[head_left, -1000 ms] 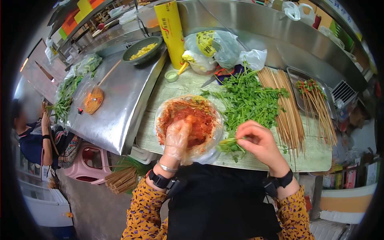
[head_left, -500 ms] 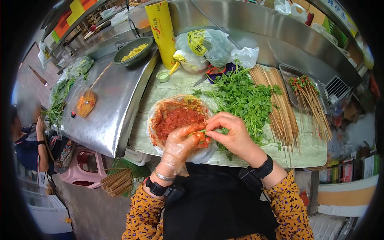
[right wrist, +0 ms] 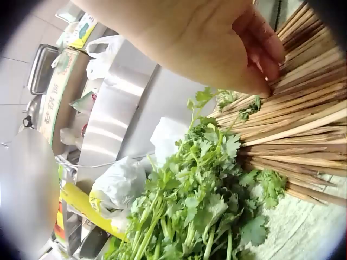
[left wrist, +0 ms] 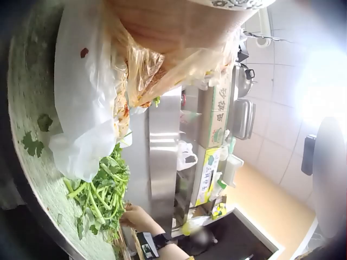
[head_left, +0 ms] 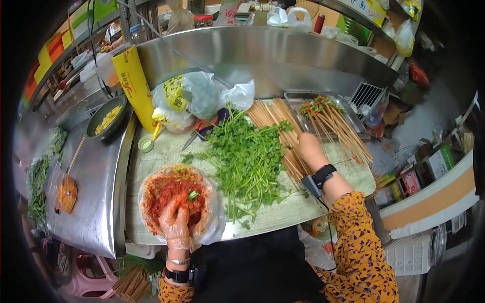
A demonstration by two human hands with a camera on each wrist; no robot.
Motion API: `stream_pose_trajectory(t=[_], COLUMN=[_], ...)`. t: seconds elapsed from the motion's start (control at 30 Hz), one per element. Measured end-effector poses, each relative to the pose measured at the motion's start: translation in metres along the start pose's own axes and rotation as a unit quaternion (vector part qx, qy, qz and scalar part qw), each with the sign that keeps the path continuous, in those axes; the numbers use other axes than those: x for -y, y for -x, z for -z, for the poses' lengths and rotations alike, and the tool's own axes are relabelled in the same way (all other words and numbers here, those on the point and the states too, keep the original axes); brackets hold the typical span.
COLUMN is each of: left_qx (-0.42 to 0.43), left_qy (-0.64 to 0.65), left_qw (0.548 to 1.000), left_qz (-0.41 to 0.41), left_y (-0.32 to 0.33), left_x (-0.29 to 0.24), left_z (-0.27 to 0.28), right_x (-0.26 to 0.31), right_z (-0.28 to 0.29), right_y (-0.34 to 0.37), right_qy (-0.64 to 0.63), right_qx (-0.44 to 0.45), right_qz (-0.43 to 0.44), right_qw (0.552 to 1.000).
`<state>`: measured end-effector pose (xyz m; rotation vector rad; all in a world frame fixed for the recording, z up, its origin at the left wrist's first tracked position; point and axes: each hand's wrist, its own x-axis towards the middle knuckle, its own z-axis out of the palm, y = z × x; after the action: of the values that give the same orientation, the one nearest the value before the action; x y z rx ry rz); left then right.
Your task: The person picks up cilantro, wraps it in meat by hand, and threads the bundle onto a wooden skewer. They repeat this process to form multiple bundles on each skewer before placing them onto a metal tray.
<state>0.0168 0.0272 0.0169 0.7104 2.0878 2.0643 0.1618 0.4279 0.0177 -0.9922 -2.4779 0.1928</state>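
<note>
My gloved left hand (head_left: 175,219) is over the bag-lined bowl (head_left: 214,199) of red marinated meat (head_left: 164,194). Its curled fingers hold a red-coated piece with a cilantro sprig (head_left: 193,195) showing at the tip. The glove's clear plastic (left wrist: 157,65) and part of the bowl's bag show in the left wrist view. My bare right hand (head_left: 309,147) reaches over the bamboo skewers (head_left: 292,164). In the right wrist view its curled fingers and thumb touch them; I cannot tell whether a skewer is pinched. Between the hands lies a cilantro heap (head_left: 247,156).
Threaded skewers lie across a metal tray (head_left: 348,121) at the right. Scissors (head_left: 189,141), a small green tub (head_left: 145,143), plastic bags (head_left: 199,93) and a yellow film roll (head_left: 134,88) stand at the back. A dark bowl (head_left: 92,123) sits on the steel counter (head_left: 101,187).
My right hand brought cilantro to the piece in my left hand, then moved right to the skewers. My left hand stayed over the bowl. The head view has swung right.
</note>
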Motion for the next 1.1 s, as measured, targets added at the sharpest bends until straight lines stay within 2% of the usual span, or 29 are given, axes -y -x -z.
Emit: stream_pose_trajectory(t=[0.07, 0.2, 0.33, 0.4, 0.43, 0.5, 0.53, 0.6, 0.7, 0.77, 0.83, 0.87, 0.93, 0.97, 1.03, 1.07, 1.1], left_qx=[-0.002, 0.011, 0.006, 0.007, 0.009, 0.007, 0.009, 0.012, 0.012, 0.003, 0.001, 0.001, 0.001, 0.002, 0.001, -0.002, -0.006], left_qy=[-0.014, -0.029, 0.0, -0.013, -0.028, -0.013, 0.0, -0.023, -0.022, 0.006, -0.016, -0.012, -0.009, -0.02, -0.031, -0.018, -0.005], left_qw=[1.0, 0.999, 1.0, 1.0, 0.999, 1.0, 1.0, 0.999, 1.0, 1.0, 1.0, 1.0, 1.0, 1.0, 0.999, 1.0, 1.0], left_qz=[-0.01, -0.018, -0.004, -0.012, -0.02, -0.016, -0.013, -0.022, -0.011, 0.012, 0.0, -0.003, -0.009, -0.014, -0.018, -0.011, -0.005], left_y=[-0.001, 0.0, 0.0, -0.001, -0.001, 0.0, 0.0, -0.001, 0.0, 0.001, 0.001, 0.0, -0.002, -0.002, -0.001, -0.001, -0.001], left_x=[0.002, 0.001, -0.001, 0.002, 0.003, 0.0, -0.002, 0.008, 0.004, 0.007, 0.013, 0.017, 0.018, 0.018, 0.019, 0.02, 0.02], left_z=[0.0, 0.003, 0.001, 0.003, 0.003, 0.0, 0.0, 0.002, 0.003, 0.002, 0.005, 0.005, 0.006, 0.006, 0.006, 0.006, 0.005], right_x=[-0.011, -0.015, 0.005, 0.014, 0.023, 0.047, 0.057, 0.074, 0.061, 0.08, 0.087, 0.09, 0.096, 0.101, 0.111, 0.114, 0.115], right_z=[-0.013, -0.026, -0.002, 0.009, 0.018, 0.035, 0.042, 0.047, 0.022, 0.044, 0.052, 0.055, 0.063, 0.073, 0.1, 0.109, 0.111], right_y=[-0.004, -0.006, -0.001, 0.003, 0.005, 0.012, 0.016, 0.023, 0.023, 0.024, 0.028, 0.028, 0.026, 0.023, 0.019, 0.018, 0.018], right_qy=[0.13, 0.069, 0.012, -0.091, -0.09, -0.162, -0.163, -0.088, -0.102, -0.074, -0.154, -0.154, -0.136, -0.136, -0.128, -0.119, -0.121], right_qx=[0.154, 0.126, 0.08, 0.044, 0.045, -0.043, -0.04, 0.026, 0.002, 0.003, 0.033, 0.032, -0.042, -0.043, -0.161, -0.196, -0.197], right_qz=[-0.106, -0.11, -0.101, -0.079, -0.076, 0.071, 0.073, 0.191, 0.21, 0.224, 0.203, 0.203, 0.278, 0.279, 0.235, 0.24, 0.239], right_qw=[0.974, 0.983, 0.992, 0.992, 0.992, 0.983, 0.983, 0.977, 0.972, 0.972, 0.966, 0.966, 0.95, 0.95, 0.95, 0.943, 0.943])
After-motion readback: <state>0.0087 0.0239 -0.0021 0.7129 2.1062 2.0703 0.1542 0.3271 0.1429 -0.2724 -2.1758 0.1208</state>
